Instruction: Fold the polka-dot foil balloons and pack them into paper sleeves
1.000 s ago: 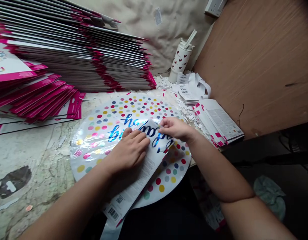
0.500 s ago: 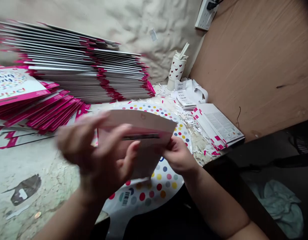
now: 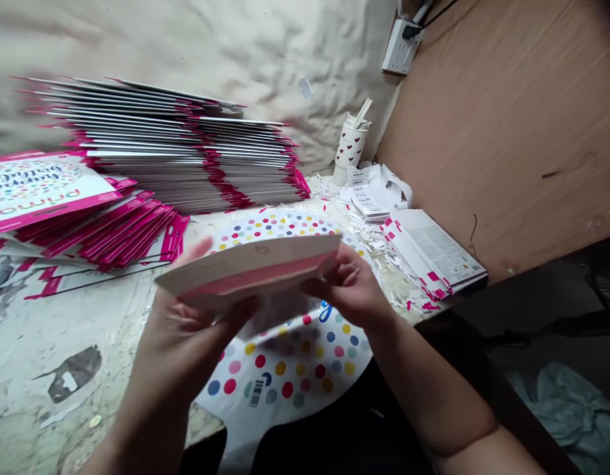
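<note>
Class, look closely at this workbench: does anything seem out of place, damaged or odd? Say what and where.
Torn white paper scraps litter the bench top beside the polka-dot foil balloon, looking like leftover trimmings. The bench surface is also worn and stained, with a dark worn patch at front left.

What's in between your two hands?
The head view shows a bent pale card with a pink stripe between the left hand and the right hand; both hands hold its ends.
</note>
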Motion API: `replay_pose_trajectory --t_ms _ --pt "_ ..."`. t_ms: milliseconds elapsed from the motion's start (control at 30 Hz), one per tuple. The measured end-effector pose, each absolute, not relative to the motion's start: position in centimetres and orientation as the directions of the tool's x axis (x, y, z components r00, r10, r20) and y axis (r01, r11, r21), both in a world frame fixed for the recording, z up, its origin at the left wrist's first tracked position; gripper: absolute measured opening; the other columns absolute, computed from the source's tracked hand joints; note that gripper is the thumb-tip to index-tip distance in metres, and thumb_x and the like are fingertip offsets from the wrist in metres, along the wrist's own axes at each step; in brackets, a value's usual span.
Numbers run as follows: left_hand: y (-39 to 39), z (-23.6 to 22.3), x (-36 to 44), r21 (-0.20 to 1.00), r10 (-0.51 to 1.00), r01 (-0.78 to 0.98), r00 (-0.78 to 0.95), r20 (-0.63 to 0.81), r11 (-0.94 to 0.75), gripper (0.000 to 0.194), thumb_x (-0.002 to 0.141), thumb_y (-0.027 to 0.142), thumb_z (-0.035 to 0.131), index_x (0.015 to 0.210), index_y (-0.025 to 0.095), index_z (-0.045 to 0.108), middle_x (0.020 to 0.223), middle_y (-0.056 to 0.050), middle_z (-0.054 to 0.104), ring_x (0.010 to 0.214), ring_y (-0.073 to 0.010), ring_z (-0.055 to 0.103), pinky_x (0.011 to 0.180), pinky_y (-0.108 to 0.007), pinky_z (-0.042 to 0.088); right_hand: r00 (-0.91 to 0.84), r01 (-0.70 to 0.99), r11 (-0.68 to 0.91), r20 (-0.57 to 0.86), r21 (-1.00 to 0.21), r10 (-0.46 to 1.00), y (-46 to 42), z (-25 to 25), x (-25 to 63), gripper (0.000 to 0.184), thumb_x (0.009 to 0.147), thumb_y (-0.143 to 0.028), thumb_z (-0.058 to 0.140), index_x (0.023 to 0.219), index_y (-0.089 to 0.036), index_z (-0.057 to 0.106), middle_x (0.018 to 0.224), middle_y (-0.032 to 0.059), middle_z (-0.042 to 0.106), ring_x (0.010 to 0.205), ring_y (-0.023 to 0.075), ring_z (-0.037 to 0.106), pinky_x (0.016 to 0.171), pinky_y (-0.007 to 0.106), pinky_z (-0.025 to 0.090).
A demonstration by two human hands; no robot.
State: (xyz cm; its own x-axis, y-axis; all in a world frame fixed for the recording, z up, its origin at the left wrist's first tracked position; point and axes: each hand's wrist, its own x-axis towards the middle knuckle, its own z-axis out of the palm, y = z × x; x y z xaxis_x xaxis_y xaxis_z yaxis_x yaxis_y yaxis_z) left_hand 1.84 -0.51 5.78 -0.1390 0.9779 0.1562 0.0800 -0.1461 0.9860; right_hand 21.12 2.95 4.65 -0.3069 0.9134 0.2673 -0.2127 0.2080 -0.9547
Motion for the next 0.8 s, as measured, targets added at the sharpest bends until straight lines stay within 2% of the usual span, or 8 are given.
replay_pose_trajectory --t_ms 67,133,233,300,367,433,500,800 --pt "-0.5 5.6 1.1 0.999 0.998 -0.050 -0.056 -0.019 0.016 0.033 0.066 0.026 0.074 0.096 0.019 0.064 0.092 -0.003 0.069 0.088 -0.0210 0.062 0.079 -0.033 0.052 -0.318 -0.235 0.155 0.227 -0.960 0.920 4.1 5.3 21.6 0.022 0.074 -0.037 0.067 0.089 -0.021 0.062 0.085 0.0004 0.066 0.083 0.0169 0.062 0.074 0.031 0.052" --pt "-0.4 4.7 0.5 0.981 0.987 -0.132 0.087 -0.132 0.143 0.023 0.071 0.028 0.070 0.091 0.019 0.066 0.081 -0.002 0.069 0.080 -0.0174 0.062 0.073 -0.028 0.051 -0.363 -0.189 0.059 0.126 -0.980 0.923 5.6 5.4 22.0 0.023 0.079 -0.041 0.059 0.080 -0.019 0.062 0.073 0.0002 0.063 0.069 0.0142 0.060 0.063 0.027 0.050" --pt "-0.4 2.8 0.4 0.947 0.940 -0.112 0.201 -0.275 0.301 0.022 0.077 0.037 0.062 0.071 0.016 0.063 0.051 0.002 0.057 0.049 -0.0103 0.051 0.048 -0.021 0.041 -0.320 0.100 0.027 -0.006 -0.995 0.947 7.5 4.6 22.2 0.035 0.085 -0.044 0.046 0.068 -0.016 0.059 0.059 0.0005 0.057 0.054 0.0125 0.053 0.052 0.025 0.045" --pt "-0.7 1.7 0.7 0.924 0.907 -0.057 0.221 -0.358 0.378 0.034 0.079 0.042 0.057 0.057 0.015 0.057 0.039 0.004 0.045 0.037 -0.0072 0.038 0.039 -0.019 0.029 -0.180 0.382 0.205 0.145 -0.901 0.973 7.6 3.6 21.9 0.034 0.088 -0.039 0.042 0.070 -0.016 0.060 0.066 0.0033 0.059 0.063 0.0148 0.055 0.060 0.027 0.045" --pt "-1.1 1.1 1.1 0.919 0.897 -0.001 0.217 -0.384 0.394 0.042 0.080 0.043 0.053 0.049 0.015 0.052 0.037 0.003 0.043 0.036 -0.0065 0.035 0.039 -0.020 0.025 -0.231 0.566 0.449 0.390 -0.691 0.892 6.4 2.7 21.2 0.026 0.089 -0.031 0.043 0.080 -0.017 0.062 0.080 0.0059 0.062 0.078 0.0171 0.056 0.073 0.030 0.045" --pt "-1.4 0.8 1.6 0.925 0.901 0.053 0.212 -0.380 0.377 0.047 0.081 0.044 0.051 0.045 0.015 0.050 0.038 0.000 0.046 0.038 -0.0072 0.038 0.042 -0.020 0.028 -0.436 0.561 0.656 0.493 -0.505 0.753 4.6 2.0 20.3 0.020 0.089 -0.023 0.043 0.089 -0.017 0.063 0.090 0.0071 0.063 0.087 0.0180 0.056 0.080 0.030 0.043" --pt "-1.6 0.4 1.8 0.932 0.908 0.082 0.210 -0.364 0.354 0.050 0.082 0.046 0.050 0.043 0.015 0.050 0.038 0.000 0.047 0.039 -0.0077 0.039 0.043 -0.021 0.029 -0.567 0.508 0.746 0.485 -0.430 0.666 3.1 1.5 19.4 0.020 0.089 -0.020 0.043 0.090 -0.017 0.063 0.090 0.0073 0.064 0.088 0.0177 0.056 0.080 0.030 0.043" --pt "-2.2 0.1 2.5 0.945 0.935 0.160 0.174 -0.310 0.284 0.050 0.080 0.049 0.053 0.043 0.015 0.049 0.039 0.001 0.046 0.039 -0.0083 0.039 0.042 -0.022 0.028 -0.561 0.571 0.729 0.470 -0.377 0.682 2.8 1.4 18.6 0.017 0.087 -0.015 0.044 0.083 -0.013 0.060 0.085 0.0089 0.062 0.083 0.0194 0.055 0.076 0.031 0.044"
